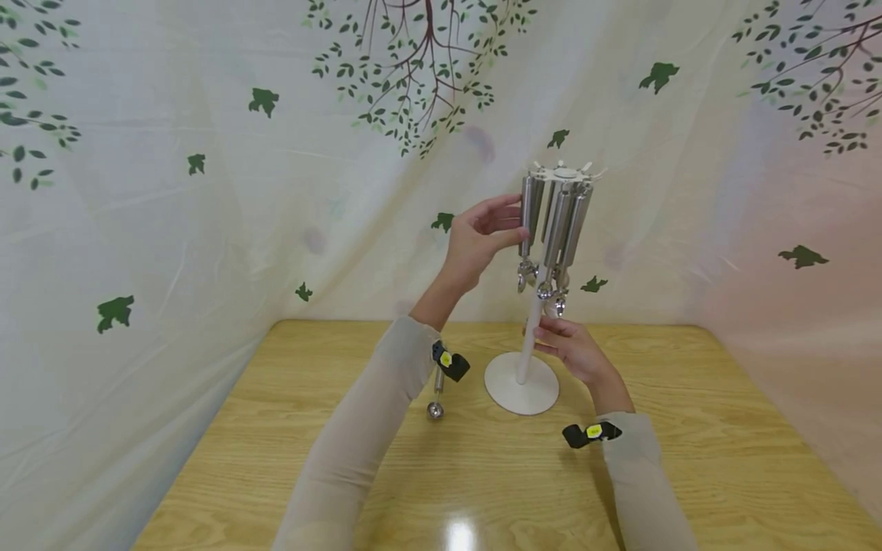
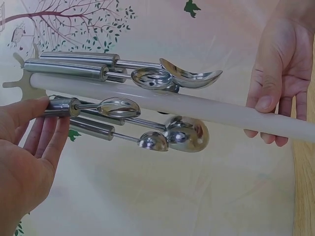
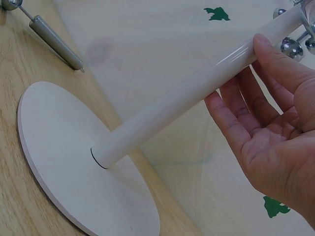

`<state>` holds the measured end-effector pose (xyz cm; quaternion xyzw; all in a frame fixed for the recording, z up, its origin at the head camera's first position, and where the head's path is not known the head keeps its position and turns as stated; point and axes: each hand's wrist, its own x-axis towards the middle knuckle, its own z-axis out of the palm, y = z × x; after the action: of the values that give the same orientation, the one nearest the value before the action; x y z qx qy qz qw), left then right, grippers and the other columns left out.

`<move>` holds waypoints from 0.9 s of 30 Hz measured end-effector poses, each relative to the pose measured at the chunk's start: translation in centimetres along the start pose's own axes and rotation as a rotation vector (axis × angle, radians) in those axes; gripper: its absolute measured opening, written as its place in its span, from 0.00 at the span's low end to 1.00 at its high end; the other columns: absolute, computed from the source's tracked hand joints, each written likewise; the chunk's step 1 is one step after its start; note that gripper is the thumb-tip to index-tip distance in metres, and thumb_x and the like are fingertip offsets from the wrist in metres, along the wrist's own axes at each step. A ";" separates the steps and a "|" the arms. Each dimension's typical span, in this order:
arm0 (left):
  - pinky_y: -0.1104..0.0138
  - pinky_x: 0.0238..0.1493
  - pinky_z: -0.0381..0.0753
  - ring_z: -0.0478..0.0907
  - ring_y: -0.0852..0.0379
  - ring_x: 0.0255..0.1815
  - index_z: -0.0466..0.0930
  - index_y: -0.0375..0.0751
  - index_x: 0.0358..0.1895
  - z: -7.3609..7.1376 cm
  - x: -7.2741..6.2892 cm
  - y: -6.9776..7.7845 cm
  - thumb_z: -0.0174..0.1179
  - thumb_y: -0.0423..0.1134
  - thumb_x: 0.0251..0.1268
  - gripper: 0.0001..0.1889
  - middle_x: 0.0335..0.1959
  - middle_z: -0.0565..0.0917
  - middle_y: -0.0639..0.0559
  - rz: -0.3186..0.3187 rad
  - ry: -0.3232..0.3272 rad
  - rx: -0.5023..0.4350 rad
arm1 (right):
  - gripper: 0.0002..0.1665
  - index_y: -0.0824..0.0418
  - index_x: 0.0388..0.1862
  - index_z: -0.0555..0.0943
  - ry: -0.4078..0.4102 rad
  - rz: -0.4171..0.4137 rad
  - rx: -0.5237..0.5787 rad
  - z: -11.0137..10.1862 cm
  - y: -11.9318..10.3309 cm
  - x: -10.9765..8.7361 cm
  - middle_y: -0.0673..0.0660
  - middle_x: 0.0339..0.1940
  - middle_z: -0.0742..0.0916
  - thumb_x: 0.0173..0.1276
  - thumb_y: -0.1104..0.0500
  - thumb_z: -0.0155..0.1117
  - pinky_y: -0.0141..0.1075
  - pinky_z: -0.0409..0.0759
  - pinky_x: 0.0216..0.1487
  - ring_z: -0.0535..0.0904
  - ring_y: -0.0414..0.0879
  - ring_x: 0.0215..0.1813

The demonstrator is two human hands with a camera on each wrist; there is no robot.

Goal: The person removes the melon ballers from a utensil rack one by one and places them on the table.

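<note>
A white stand (image 1: pixel 521 385) with a round base and a pole rises from the table; steel-handled scoops (image 1: pixel 561 226) hang from its hooked top. High on the stand's left side, my left hand (image 1: pixel 475 239) holds one hanging scoop by its handle. That scoop's small oval bowl (image 2: pixel 119 107) points down the pole in the left wrist view. Lower down, my right hand (image 1: pixel 575 352) grips the white pole (image 3: pixel 182 96) between thumb and fingers, below the scoop bowls. Another scoop (image 1: pixel 436 411) with a round bowl lies on the table, its handle partly hidden by my left wrist.
The wooden table (image 1: pixel 310 459) ends at a pale curtain (image 1: pixel 386 229) printed with leaves and branches, which hangs close behind the stand. Left of the stand's base, the loose scoop's handle (image 3: pixel 56 43) shows in the right wrist view.
</note>
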<state>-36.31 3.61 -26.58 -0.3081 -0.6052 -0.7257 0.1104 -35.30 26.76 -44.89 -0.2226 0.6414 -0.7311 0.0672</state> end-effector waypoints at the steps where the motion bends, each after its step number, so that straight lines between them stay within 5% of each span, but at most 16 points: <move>1: 0.60 0.53 0.89 0.87 0.50 0.49 0.80 0.33 0.62 -0.1 0.1 0.0 0.69 0.23 0.60 0.25 0.54 0.87 0.35 0.003 0.004 -0.006 | 0.24 0.44 0.51 0.88 -0.001 0.003 0.001 0.0 0.0 0.0 0.44 0.49 0.91 0.79 0.70 0.52 0.32 0.86 0.57 0.86 0.37 0.54; 13: 0.61 0.51 0.89 0.88 0.54 0.47 0.80 0.32 0.61 -2.0 -1.0 0.2 0.69 0.22 0.59 0.25 0.53 0.87 0.36 -0.023 0.050 -0.021 | 0.18 0.50 0.55 0.87 0.013 0.030 -0.032 0.2 -0.4 -0.4 0.46 0.51 0.90 0.78 0.66 0.56 0.33 0.85 0.58 0.85 0.38 0.55; 27: 0.65 0.52 0.88 0.86 0.56 0.48 0.79 0.33 0.63 -5.3 -4.4 -2.5 0.67 0.22 0.62 0.25 0.55 0.85 0.32 -0.147 0.046 0.063 | 0.17 0.49 0.54 0.87 0.009 0.026 -0.009 0.2 -0.3 -0.2 0.47 0.51 0.90 0.78 0.66 0.57 0.32 0.85 0.58 0.86 0.37 0.55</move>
<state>-35.86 -1.77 -31.60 -0.2426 -0.6461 -0.7192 0.0805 -34.94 26.72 -44.64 -0.2112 0.6480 -0.7282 0.0728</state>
